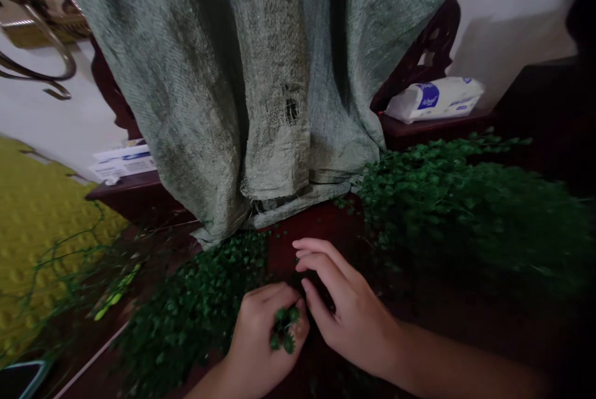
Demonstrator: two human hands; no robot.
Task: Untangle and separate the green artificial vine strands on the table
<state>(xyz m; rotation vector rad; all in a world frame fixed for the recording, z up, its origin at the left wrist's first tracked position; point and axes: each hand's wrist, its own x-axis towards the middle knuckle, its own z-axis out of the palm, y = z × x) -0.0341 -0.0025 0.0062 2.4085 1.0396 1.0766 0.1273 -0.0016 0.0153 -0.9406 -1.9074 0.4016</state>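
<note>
My left hand (256, 327) is closed around a small green leafy sprig (285, 329), whose toothed leaves stick out between thumb and fingers. Close beside it on the right, my right hand (349, 306) has its fingers curved and apart, and I see nothing between them. A heap of green leafy stems (200, 293) lies left of my left hand. To the right spreads a larger pile of similar greenery (465, 200). Both hands are over a dark red wooden surface (316, 225).
A grey-green woven sack (274, 76) hangs or stands behind the hands, its lower edge frayed. A tissue pack (437, 100) sits on a ledge at right, a white box (123, 160) at left. A yellow-green object (117, 292) lies among loose stems near a yellow textured surface (41, 250).
</note>
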